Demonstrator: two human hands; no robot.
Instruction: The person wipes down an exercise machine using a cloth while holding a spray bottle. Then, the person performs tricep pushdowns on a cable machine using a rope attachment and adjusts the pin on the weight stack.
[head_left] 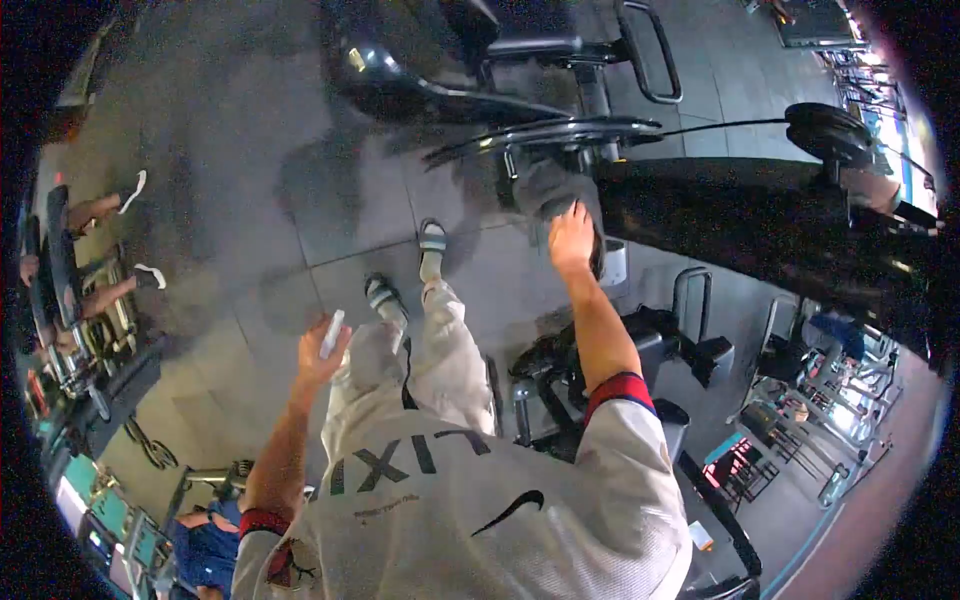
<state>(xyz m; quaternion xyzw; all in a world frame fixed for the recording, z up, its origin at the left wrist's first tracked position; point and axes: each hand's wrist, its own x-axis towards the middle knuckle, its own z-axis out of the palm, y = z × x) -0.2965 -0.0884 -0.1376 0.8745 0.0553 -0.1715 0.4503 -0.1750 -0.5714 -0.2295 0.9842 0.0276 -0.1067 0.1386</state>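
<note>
My left hand (316, 352) hangs low on the left, its fingers closed around a slim white object (333, 333) whose kind I cannot make out. Out ahead on the right, my right hand (572, 238) grips a dark grey cloth (552, 190). The cloth lies against the black gym machine (600, 100), just below its large round pulley wheel (560, 132). Part of the cloth and the fingertips are hard to separate from the dark frame behind them.
A long black beam (740, 205) runs right from the machine to a smaller pulley (828, 130). Below it stands a machine with black pads (650, 345). Another person's legs (110, 290) show at far left, and a person in blue (207, 540) is at lower left.
</note>
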